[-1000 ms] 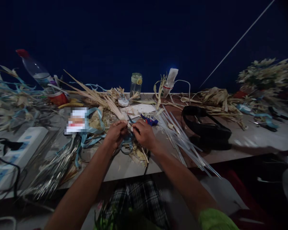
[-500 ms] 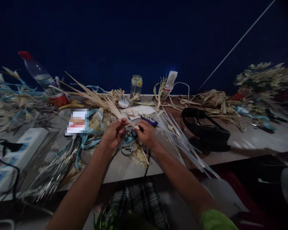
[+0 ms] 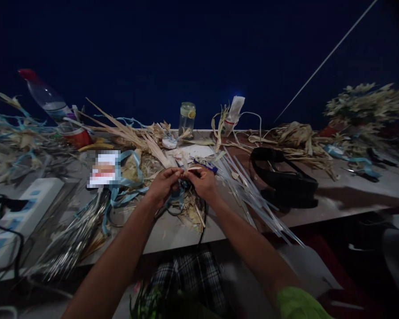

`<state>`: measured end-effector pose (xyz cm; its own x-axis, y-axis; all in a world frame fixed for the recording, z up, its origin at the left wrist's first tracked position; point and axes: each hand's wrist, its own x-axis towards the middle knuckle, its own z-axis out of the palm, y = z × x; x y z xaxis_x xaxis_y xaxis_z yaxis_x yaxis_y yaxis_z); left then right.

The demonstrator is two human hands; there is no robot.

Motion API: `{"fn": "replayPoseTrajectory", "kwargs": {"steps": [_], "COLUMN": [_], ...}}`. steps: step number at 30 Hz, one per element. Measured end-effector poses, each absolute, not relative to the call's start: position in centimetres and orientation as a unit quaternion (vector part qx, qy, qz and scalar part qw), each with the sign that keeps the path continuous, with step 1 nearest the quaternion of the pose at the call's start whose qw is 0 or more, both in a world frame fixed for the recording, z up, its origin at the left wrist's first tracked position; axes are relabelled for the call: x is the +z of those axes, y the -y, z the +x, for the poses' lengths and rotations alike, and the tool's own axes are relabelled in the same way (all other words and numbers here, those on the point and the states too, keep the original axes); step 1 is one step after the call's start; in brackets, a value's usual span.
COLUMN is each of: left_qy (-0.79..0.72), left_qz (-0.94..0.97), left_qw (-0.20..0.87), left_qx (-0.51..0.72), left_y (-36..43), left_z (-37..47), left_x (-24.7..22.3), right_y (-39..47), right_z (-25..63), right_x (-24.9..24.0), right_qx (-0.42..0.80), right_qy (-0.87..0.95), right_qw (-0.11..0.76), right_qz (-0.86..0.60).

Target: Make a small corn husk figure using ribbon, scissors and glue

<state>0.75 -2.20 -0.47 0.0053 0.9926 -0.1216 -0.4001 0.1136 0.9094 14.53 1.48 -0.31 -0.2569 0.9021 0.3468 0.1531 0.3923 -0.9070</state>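
My left hand [image 3: 164, 186] is closed in a pinch above the middle of the table. Its fingertips almost meet those of my right hand [image 3: 202, 180], which is pinched shut too. Between and just above the fingers shows a small pale piece of dried corn husk [image 3: 194, 168]; both hands appear to grip it, though the fingers cover much of it. Under the hands lie scissors with dark handles [image 3: 174, 208], partly hidden, and husk scraps [image 3: 194, 215]. Behind my right hand is a small blue item [image 3: 206, 165], too blurred to name.
Left are a power strip [image 3: 26, 217], a bundle of shiny wires [image 3: 76, 239], light blue ribbon [image 3: 138, 177] and a tilted bottle [image 3: 53, 99]. A jar [image 3: 187, 119] stands behind. Clear plastic sticks [image 3: 249, 190] and a black strap-like headset [image 3: 286, 181] lie right, near husk flowers [image 3: 365, 104].
My hands have drawn closer, fingertips nearly together. The left has shifted slightly right and down, and the pale piece now shows above my right fingers. The view moved slightly.
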Motion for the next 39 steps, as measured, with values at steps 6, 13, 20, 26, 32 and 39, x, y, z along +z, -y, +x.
{"fn": "replayPoseTrajectory", "kwargs": {"steps": [6,13,20,26,32,39], "left_qy": [-0.424,-0.419,-0.425,-0.426,-0.426,-0.429], "left_qz": [0.355,0.37,0.37,0.356,0.365,0.357], "left_qw": [0.598,0.588,0.589,0.599,0.599,0.602], "left_qx": [0.58,0.585,0.579,0.577,0.572,0.571], "left_y": [2.1,1.9,2.0,2.0,2.1,2.1], "left_z": [0.6,0.6,0.9,1.1,1.1,1.0], "left_x": [-0.8,-1.2,-1.0,-0.9,-0.7,-0.7], "right_y": [-1.4,-1.3,-1.4,-1.2,-1.2,-1.6], "right_z": [14.5,14.5,14.5,14.6,14.8,14.9], "right_x": [-0.1,-0.2,-0.4,0.3,0.8,0.1], "right_qx": [0.395,0.424,0.419,0.467,0.524,0.541], "right_qy": [0.693,0.681,0.679,0.65,0.623,0.621], "right_qw": [0.465,0.454,0.442,0.423,0.415,0.41], "right_qz": [-0.385,-0.389,-0.41,-0.425,-0.405,-0.391]}}
